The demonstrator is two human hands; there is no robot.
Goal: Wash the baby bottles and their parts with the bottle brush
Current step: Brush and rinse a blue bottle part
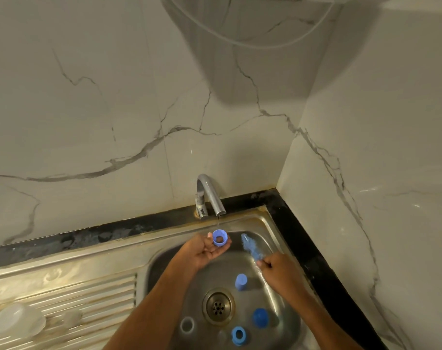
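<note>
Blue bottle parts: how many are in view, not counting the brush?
4. One blue ring in the left hand under the tap; three on the sink floor: cap, dome, collar. More may be hidden.

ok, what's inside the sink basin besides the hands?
On the sink floor around the drain: a blue cap, a blue dome cap, a blue ring and a clear ring. The forearms cover part of the floor.
</note>
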